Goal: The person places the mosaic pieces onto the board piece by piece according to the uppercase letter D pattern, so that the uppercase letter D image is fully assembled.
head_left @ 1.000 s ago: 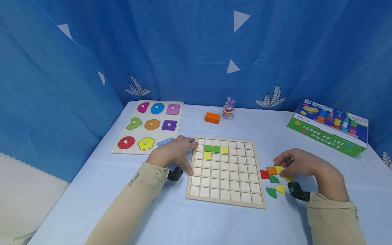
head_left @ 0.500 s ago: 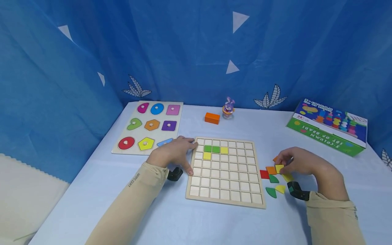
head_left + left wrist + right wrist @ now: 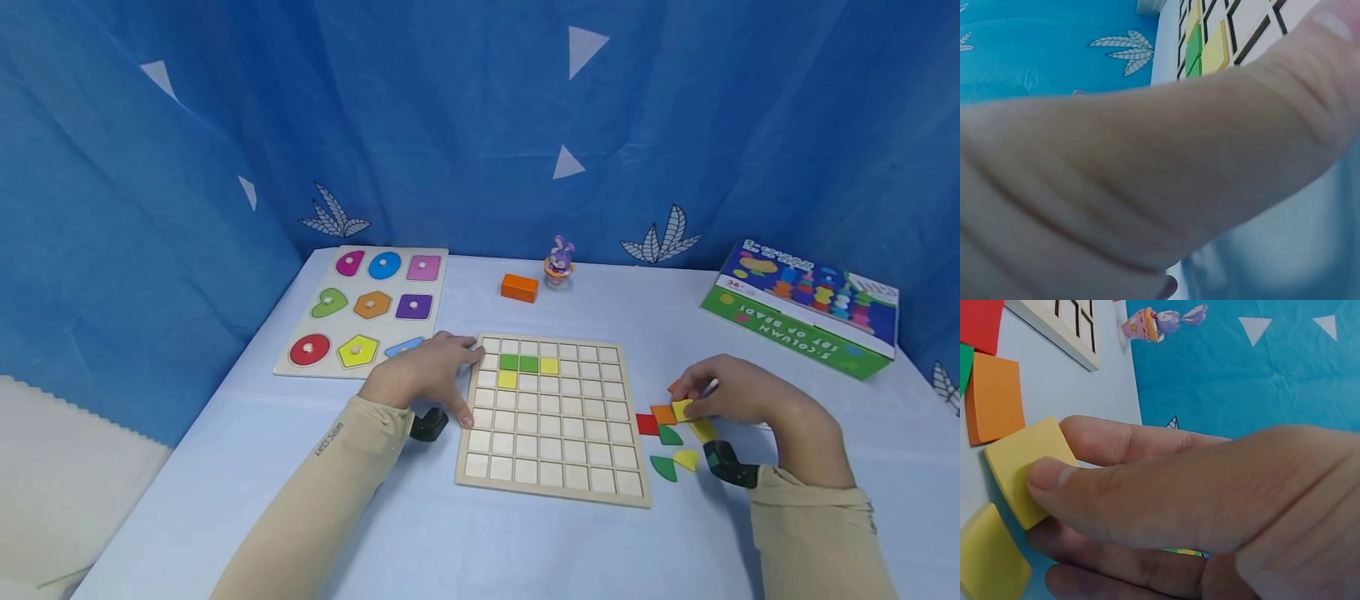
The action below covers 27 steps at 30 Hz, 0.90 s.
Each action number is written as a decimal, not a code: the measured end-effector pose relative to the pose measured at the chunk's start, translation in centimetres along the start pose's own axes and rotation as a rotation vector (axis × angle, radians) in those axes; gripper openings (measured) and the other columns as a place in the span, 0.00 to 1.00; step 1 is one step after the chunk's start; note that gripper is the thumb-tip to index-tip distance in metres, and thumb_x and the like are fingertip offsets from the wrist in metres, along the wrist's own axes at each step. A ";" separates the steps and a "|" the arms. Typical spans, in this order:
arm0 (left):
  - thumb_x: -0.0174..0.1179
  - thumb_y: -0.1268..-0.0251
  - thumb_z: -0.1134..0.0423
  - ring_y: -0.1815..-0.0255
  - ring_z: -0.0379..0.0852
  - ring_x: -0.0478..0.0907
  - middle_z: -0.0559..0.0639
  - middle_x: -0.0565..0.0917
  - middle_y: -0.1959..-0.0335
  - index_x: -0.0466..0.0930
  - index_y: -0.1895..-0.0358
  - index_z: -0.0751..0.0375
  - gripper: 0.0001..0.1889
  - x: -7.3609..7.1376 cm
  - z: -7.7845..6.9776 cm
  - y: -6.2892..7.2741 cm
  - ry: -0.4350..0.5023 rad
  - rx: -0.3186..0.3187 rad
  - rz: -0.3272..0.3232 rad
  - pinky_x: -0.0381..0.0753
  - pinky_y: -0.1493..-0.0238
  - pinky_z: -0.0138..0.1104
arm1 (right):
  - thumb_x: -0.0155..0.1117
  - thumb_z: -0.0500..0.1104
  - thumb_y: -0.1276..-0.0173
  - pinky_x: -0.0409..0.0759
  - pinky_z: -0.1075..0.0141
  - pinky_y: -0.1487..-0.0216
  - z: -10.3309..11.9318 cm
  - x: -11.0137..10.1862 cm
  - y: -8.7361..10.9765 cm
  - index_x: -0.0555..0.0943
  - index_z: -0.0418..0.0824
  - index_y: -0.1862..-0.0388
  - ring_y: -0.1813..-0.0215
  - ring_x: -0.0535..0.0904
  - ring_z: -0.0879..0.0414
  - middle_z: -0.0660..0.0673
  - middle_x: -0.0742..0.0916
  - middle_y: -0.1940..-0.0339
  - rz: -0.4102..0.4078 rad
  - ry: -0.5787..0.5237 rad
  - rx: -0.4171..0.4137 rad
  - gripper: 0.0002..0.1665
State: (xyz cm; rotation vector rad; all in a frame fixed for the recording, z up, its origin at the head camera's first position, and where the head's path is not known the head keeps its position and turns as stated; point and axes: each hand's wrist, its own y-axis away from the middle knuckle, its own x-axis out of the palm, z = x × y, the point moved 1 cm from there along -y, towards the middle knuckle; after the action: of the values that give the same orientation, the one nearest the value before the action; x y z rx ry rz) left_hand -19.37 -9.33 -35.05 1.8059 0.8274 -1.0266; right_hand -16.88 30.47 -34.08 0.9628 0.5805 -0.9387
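A square wooden grid board (image 3: 555, 493) lies flat on the table in the head view, with green and yellow square tiles in its upper left cells. My left hand (image 3: 427, 371) rests along its left edge, thumb straight on the rim and fingers at the upper corner. In the left wrist view the thumb (image 3: 1166, 162) covers most of the picture. My right hand (image 3: 738, 392) pinches a yellow square tile (image 3: 1016, 469) right of the board, thumb on its face and fingers behind it. An orange square tile (image 3: 663, 414) and a yellow tile (image 3: 703, 430) lie close by.
A red tile (image 3: 647, 425), a green quarter-round tile (image 3: 663, 468) and other pieces lie between board and right hand. Behind are an orange block (image 3: 519, 288) and a rabbit figure (image 3: 558, 260). A knobbed shape puzzle (image 3: 300, 312) lies back left, a bead-set box (image 3: 802, 308) back right.
The right hand has shifted slightly away from the viewer, its thumb and fingers taking hold of the yellow square tile. The left hand has stayed at the board's edge.
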 end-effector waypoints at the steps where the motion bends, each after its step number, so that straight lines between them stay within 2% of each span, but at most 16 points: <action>1: 0.84 0.68 0.42 0.22 0.52 0.54 0.46 0.59 0.20 0.64 0.22 0.46 0.60 0.0 0.0 0.0 0.002 -0.003 0.001 0.66 0.30 0.51 | 0.74 0.37 0.37 0.76 0.55 0.57 0.0 0.0 0.0 0.88 0.42 0.58 0.54 0.73 0.46 0.47 0.81 0.64 -0.001 0.003 -0.002 0.08; 10: 0.85 0.69 0.42 0.22 0.52 0.54 0.46 0.59 0.21 0.65 0.23 0.44 0.60 0.2 0.2 0.0 0.006 -0.006 -0.004 0.67 0.30 0.52 | 0.74 0.37 0.37 0.79 0.53 0.55 0.8 -0.3 0.4 0.89 0.42 0.58 0.53 0.75 0.46 0.47 0.84 0.61 -0.020 0.011 -0.007 0.08; 17: 0.85 0.69 0.42 0.22 0.52 0.54 0.46 0.60 0.21 0.65 0.23 0.45 0.60 0.2 0.1 0.0 0.009 -0.004 -0.005 0.66 0.30 0.52 | 0.73 0.37 0.35 0.81 0.49 0.53 3.2 0.1 0.6 0.89 0.43 0.58 0.52 0.79 0.47 0.48 0.87 0.59 -0.034 -0.003 -0.056 0.07; 27: 0.85 0.69 0.42 0.23 0.52 0.55 0.47 0.59 0.21 0.65 0.23 0.45 0.60 0.0 0.0 0.1 0.010 -0.007 0.000 0.67 0.30 0.52 | 0.72 0.38 0.34 0.84 0.60 0.61 7.5 2.1 -0.3 0.89 0.42 0.54 0.57 0.79 0.51 0.46 0.85 0.57 -0.089 -0.015 -0.112 0.10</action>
State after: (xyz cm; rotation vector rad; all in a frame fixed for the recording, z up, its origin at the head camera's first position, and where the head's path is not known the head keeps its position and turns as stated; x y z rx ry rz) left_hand -19.26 -9.37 -35.03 1.8067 0.8359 -1.0146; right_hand -15.99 22.95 -32.29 0.8350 0.6602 -0.9812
